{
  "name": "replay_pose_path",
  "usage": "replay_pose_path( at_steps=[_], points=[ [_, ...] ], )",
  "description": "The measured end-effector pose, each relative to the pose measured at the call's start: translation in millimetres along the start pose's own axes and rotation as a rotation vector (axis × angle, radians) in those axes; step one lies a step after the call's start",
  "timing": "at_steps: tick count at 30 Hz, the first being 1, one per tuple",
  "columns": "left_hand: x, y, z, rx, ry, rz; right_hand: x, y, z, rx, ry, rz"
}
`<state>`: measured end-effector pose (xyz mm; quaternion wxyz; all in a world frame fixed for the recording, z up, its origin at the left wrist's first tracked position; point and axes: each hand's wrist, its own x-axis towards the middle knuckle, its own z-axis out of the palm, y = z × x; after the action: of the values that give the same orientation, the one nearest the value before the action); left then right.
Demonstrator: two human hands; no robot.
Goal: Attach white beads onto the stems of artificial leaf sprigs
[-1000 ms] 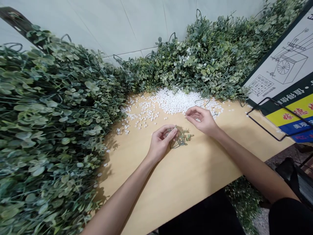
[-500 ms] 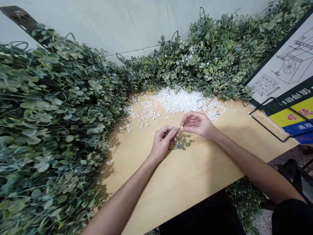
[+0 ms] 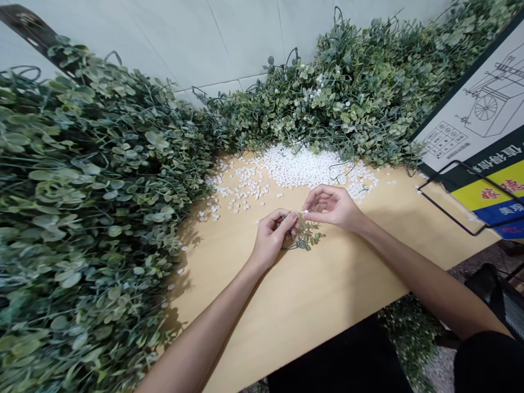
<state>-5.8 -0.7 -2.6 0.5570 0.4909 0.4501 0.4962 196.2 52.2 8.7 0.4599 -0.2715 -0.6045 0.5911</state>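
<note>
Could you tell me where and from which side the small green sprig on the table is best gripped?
Probably at its stem end, from the left, where the left hand pinches the sprig; the leafy tip fans rightward and looks too flimsy to grip.

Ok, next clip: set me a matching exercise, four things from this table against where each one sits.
Things:
1. small green leafy sprig
2. heap of small white beads
3. black wire stand
4. big pile of green artificial foliage

Places:
A. table's right edge
B. left side of the table
C. far middle of the table
D. in the left hand, right hand touching

Pairs: 1-D, 2-C, 3-A, 4-B
</note>
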Motion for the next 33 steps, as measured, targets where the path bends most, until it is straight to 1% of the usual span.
replay_pose_path(
  at_steps=[9,14,24,28,33],
  points=[
    [-0.5,0.8,-0.6,0.003,-0.038,0.008,-0.6,2.0,-1.3,-0.016,-0.022,0.029],
    [-0.5,0.1,-1.5,0.009,-0.053,-0.006,-1.0,5.3,-1.1,0.026,-0.039,0.040],
    [-1.3,2.8,-0.5,0.037,-0.048,-0.004,-1.0,1.6,-0.8,0.038,-0.016,0.063],
    [-1.0,2.5,-1.5,0.065,-0.061,0.001,-1.5,3.1,-0.4,0.039,-0.032,0.070],
    [-1.1,2.4,-2.7,0.089,-0.081,0.008,-1.5,2.2,-0.6,0.036,-0.011,0.064]
  ],
)
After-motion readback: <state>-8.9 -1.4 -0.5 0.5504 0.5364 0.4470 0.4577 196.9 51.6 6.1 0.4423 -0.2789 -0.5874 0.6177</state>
